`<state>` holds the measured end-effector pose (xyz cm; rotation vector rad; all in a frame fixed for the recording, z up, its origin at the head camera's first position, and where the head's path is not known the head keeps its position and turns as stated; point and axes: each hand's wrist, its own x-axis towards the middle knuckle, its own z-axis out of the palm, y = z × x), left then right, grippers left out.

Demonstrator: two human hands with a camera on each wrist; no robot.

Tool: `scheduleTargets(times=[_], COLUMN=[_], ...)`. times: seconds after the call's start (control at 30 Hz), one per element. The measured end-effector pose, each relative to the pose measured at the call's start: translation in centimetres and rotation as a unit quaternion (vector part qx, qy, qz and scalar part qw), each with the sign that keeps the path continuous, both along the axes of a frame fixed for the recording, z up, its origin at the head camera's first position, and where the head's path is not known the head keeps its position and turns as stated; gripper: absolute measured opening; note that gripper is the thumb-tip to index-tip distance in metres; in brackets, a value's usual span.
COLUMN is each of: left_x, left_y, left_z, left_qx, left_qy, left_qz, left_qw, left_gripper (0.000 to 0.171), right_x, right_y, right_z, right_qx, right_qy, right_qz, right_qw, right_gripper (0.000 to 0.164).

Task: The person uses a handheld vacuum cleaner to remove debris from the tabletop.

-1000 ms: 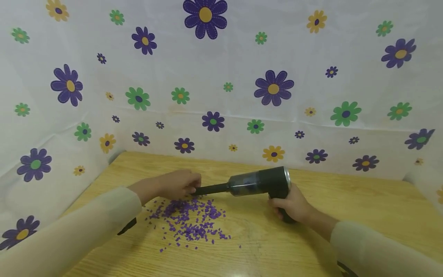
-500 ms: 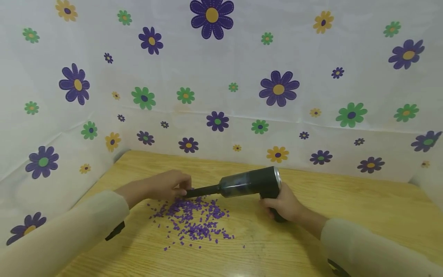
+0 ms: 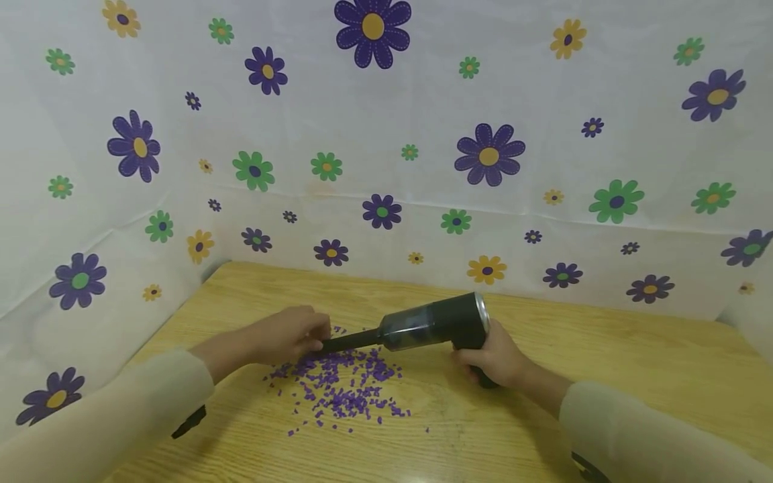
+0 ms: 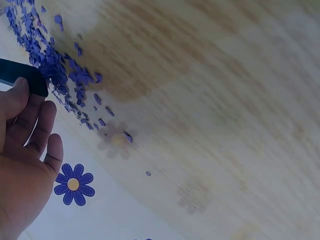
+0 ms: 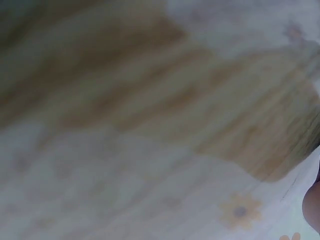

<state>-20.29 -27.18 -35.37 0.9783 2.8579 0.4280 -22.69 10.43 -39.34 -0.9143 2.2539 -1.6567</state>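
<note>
A black handheld vacuum cleaner [image 3: 435,325] with a clear dust chamber and a slim nozzle stretches across the middle of the head view. My right hand [image 3: 498,352] grips its handle. At the far end, my left hand [image 3: 292,333] pinches the nozzle [image 3: 350,341] near its tip; the left wrist view has the thumb on top and fingers below. Small purple paper-like bits [image 3: 347,399] lie scattered on the table under and in front of the nozzle. In the left wrist view, the nozzle tip is right at the densest bits [image 4: 52,70]. Only a fingertip [image 5: 312,207] shows in the right wrist view.
The wooden table [image 3: 513,429] is bounded at the back and left by a white flower-printed cloth [image 3: 423,100]. A stray purple bit [image 3: 427,429] lies right of the main scatter.
Both hands have moved the vacuum leftward over the bits, and the nozzle tip has dipped lower into them. The head view has shifted slightly.
</note>
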Motion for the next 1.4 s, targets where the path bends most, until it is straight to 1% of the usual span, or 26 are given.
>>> scheduleTargets(times=[0.17,0.33,0.37,0.43,0.6,0.67,0.8,0.9,1.1,1.27,1.4], left_x=[0.4,0.3,0.3,0.5,0.6,0.5,0.5,0.3,0.1,-0.1,-0.3], left_y=[0.1,0.8,1.1,1.7,3.0,3.3,3.7,4.0,4.7,5.4,6.1], left_z=[-0.1,-0.5,-0.5,-0.5,0.0,0.2,0.3,0.1,-0.1,0.1,0.1], left_qx=[0.004,0.006,0.004,-0.002,-0.016,-0.015,-0.015,-0.015,-0.014,-0.005,-0.002], left_qy=[0.010,0.047,0.049,0.053,0.069,0.070,0.051,0.043,0.034,0.033,0.032], left_qz=[0.002,0.001,0.003,0.002,-0.017,-0.026,-0.028,-0.026,-0.031,-0.042,-0.050], left_qw=[0.9999,0.9989,0.9988,0.9986,0.9973,0.9971,0.9982,0.9986,0.9988,0.9986,0.9982], left_gripper=[0.006,0.006,0.006,0.006,0.005,0.004,0.002,0.002,0.003,0.002,0.003], right_x=[0.1,0.2,0.3,0.5,1.2,1.2,1.2,1.1,1.1,1.1,1.2], right_y=[0.2,1.0,1.2,1.8,3.1,3.5,4.0,4.3,5.0,5.8,6.5], right_z=[0.1,-0.1,-0.1,-0.2,-0.1,-0.2,-0.3,-0.3,-0.2,-0.3,-0.4], right_qx=[0.008,-0.020,-0.025,-0.027,-0.003,0.005,0.011,0.006,0.001,0.001,0.000], right_qy=[0.004,-0.001,0.000,0.010,0.040,0.056,0.085,0.093,0.115,0.109,0.087], right_qz=[-0.005,-0.014,-0.017,-0.025,-0.048,-0.047,-0.032,-0.021,-0.013,-0.024,-0.043], right_qw=[1.000,1.000,1.000,0.999,0.998,0.997,0.996,0.995,0.993,0.994,0.995], right_gripper=[0.017,0.020,0.021,0.022,0.025,0.027,0.030,0.030,0.029,0.027,0.030])
